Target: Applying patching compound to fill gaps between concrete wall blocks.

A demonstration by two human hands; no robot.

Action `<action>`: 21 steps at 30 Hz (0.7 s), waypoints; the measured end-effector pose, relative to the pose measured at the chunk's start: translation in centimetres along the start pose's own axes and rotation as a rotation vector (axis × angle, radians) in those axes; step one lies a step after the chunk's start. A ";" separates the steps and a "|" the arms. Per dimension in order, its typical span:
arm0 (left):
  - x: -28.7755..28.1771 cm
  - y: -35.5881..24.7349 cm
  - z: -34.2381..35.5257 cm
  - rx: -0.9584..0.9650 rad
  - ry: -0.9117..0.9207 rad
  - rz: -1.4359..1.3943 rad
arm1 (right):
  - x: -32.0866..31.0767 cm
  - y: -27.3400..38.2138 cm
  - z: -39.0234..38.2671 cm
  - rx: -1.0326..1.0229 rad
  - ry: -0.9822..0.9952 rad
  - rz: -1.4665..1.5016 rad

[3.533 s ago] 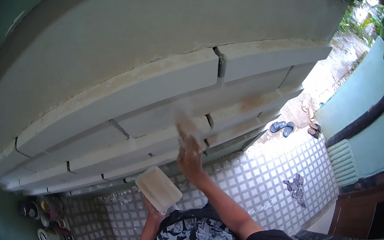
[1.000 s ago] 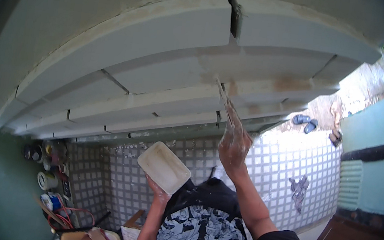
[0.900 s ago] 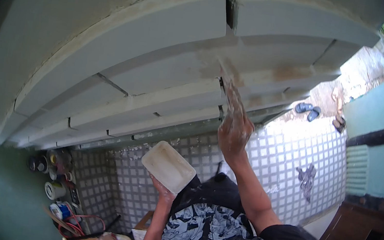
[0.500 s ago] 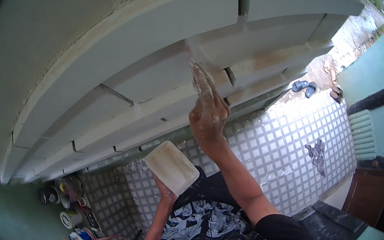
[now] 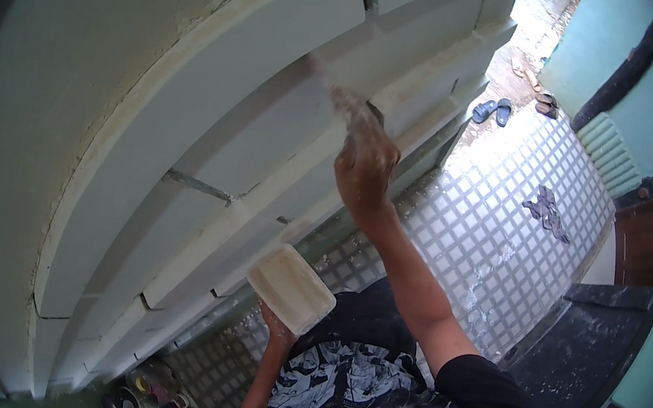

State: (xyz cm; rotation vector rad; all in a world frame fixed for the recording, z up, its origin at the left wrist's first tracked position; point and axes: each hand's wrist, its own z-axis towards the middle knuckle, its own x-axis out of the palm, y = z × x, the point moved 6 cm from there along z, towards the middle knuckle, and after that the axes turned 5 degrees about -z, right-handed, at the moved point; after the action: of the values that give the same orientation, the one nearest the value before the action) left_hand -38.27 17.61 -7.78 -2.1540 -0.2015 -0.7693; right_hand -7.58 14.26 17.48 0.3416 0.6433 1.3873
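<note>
My right hand (image 5: 366,168), smeared with white paste, is closed on a thin tool, apparently a putty knife, whose blurred tip (image 5: 321,65) is at a recessed band of the pale stepped wall (image 5: 240,108). Dark gaps cut across the wall's raised bands, one just above the tool. Below it, my left hand (image 5: 278,322) holds a shallow off-white rectangular plastic container (image 5: 291,287) from underneath, with pale residue inside; its fingers are partly hidden by it.
A checkered tile floor (image 5: 498,228) runs right toward a bright opening with dark sandals (image 5: 492,112). A crumpled rag (image 5: 546,214) lies on it. A green wall, wooden cabinet (image 5: 646,249) and black ledge (image 5: 582,348) stand at right. Cans (image 5: 150,392) sit at lower left.
My right hand and tool have moved up and left along the wall. The view has turned, swinging the wall steeper and the black ledge further into sight. The container stays in my left hand.
</note>
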 end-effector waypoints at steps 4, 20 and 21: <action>-0.1 0.0 0.6 -0.059 0.108 -0.069 | -1.1 -0.2 -0.8 -0.143 -0.057 0.072; 6.5 2.1 -0.6 0.061 0.207 -0.205 | 2.3 0.6 -2.9 -0.185 0.104 -0.028; 6.7 2.5 -0.5 0.078 0.198 -0.198 | 1.5 2.2 -2.6 -0.195 0.154 0.062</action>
State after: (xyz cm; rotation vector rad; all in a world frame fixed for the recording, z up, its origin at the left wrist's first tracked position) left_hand -32.18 14.87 -5.23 -1.9887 -0.3384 -1.0644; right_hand -10.80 15.69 16.40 0.1008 0.6208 1.5329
